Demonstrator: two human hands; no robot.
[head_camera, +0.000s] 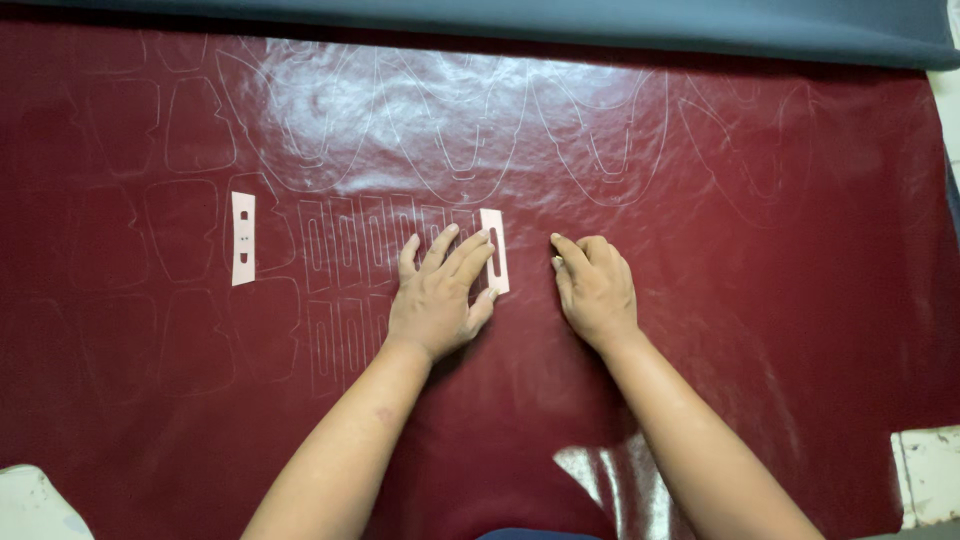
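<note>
Leather sheet, dark red and glossy, carries rows of traced outlines; a spare white template lies toward its left edge. I see my left hand flat, fingers spread, pinning a slotted white template near the middle — I'd judge firm, even pressure stops it creeping. My right hand rests just beside it, fingers curled; what they pinch I cannot tell.

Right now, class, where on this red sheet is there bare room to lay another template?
Free: right of the right hand and below both forearms on the red sheet. Crowded: traced outlines left of the left hand, around both white templates.
</note>
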